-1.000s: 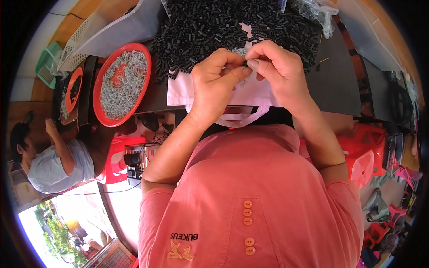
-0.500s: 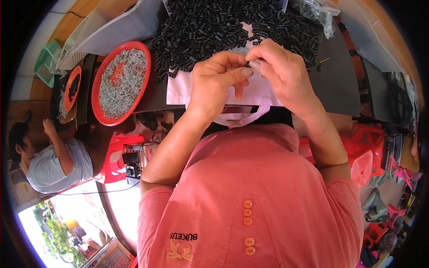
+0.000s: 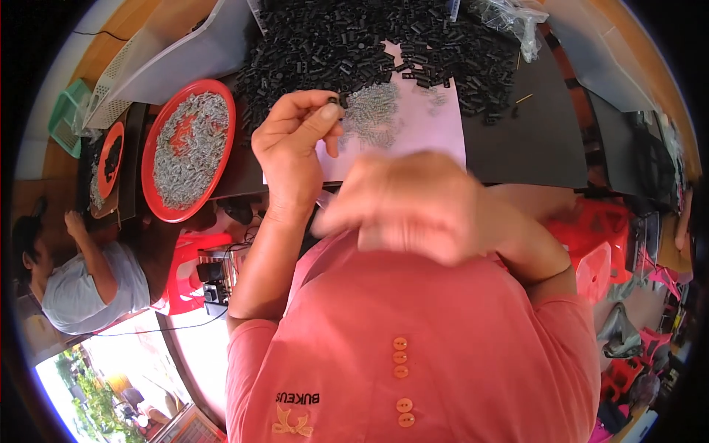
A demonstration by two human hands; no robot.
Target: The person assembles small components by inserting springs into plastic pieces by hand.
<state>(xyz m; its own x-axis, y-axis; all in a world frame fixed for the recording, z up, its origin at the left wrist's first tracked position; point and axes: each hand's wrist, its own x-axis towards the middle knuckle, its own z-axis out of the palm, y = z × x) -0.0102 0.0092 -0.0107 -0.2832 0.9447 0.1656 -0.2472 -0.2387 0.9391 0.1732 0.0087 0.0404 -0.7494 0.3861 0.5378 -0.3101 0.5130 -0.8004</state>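
Note:
My left hand pinches a small black plastic piece between thumb and index finger, at the near edge of a large heap of black plastic pieces. Just right of its fingertips, a small pile of silvery, spring-like pieces rests on a pale pink sheet. My right hand is apart from the left, low in front of my chest near the table edge. Motion smears its fingers, so whether it holds anything does not show.
A red round tray of silvery pieces sits at left. Translucent bins and a green basket stand beyond it. Clear plastic bags lie at far right. Another person sits at left; red stools stand at right.
My hands were together over the pink sheet. The right hand has swung down toward my chest; the left has shifted left, uncovering the silvery pile and showing the black piece.

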